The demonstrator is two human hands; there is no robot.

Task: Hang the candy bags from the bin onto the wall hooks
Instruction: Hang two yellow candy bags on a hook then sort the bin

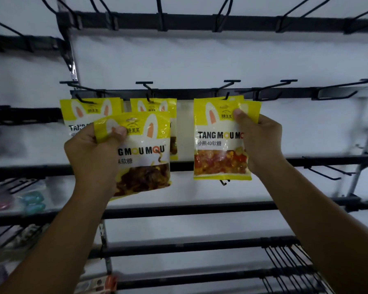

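At one o'clock, right hand (261, 141) pinches gummy-bear bag (217, 145) at hook (227, 91), left hand (89, 153) grips second bag (145, 158); missing the hook could drop it.

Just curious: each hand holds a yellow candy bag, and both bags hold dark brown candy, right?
Not quite. The left bag in the left hand does, but the right bag in the right hand holds red and yellow candy, per the head view.

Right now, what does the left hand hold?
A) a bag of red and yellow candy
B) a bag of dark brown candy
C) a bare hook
B: the left hand grips the dark brown candy bag; the right hand holds the red and yellow bag.
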